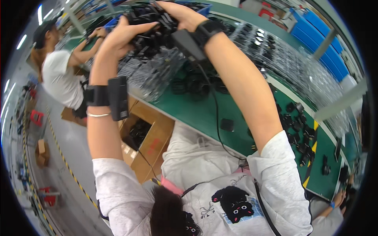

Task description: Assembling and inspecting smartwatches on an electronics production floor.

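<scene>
Between my two raised hands is a thick pile of small black parts (151, 29), some of them strip-like and shiny; their exact kind I cannot make out. My left hand (124, 35) presses on the near left side of the pile, thumb stretched across it. From the right, my right hand (183, 16) grips it, its fingertips hidden behind the parts. Under the pile lie clear plastic bags (151, 72) on the green table (189, 114). Coiled black cables (193, 84) rest beside the bags, below my right forearm.
Blue bins (201, 8) stand at the far side. More clear bagging (291, 59) covers the table's back. Loose black connectors (301, 133) lie to the right. An open cardboard box (157, 137) sits below the table's left edge. A co-worker (63, 74) works at the left.
</scene>
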Demonstrator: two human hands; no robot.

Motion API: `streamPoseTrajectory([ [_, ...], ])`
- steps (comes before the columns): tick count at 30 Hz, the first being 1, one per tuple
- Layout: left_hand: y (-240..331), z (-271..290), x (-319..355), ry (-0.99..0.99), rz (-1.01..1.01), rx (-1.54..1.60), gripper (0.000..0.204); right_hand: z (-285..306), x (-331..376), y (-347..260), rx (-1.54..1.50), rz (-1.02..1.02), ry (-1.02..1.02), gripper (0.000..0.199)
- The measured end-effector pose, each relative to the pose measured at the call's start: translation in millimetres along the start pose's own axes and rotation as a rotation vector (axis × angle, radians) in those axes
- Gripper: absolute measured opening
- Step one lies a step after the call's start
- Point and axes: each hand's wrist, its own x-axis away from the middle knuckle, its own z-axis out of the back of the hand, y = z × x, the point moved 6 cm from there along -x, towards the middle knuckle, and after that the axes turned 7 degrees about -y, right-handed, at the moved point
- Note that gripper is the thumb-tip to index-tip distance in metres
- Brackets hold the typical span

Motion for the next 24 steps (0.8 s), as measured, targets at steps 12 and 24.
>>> streamPoseTrajectory([
  [12, -132, -187, -108, -0.238, 0.228, -0.027, 0.106, 143, 204, -27, 0.551, -0.500, 0.767, 0.067],
  [24, -45, -163, -53, -0.202, 0.100, -1.075, 0.039, 194, 122, -48, 1.532, -0.391, 0.552, 0.066],
])
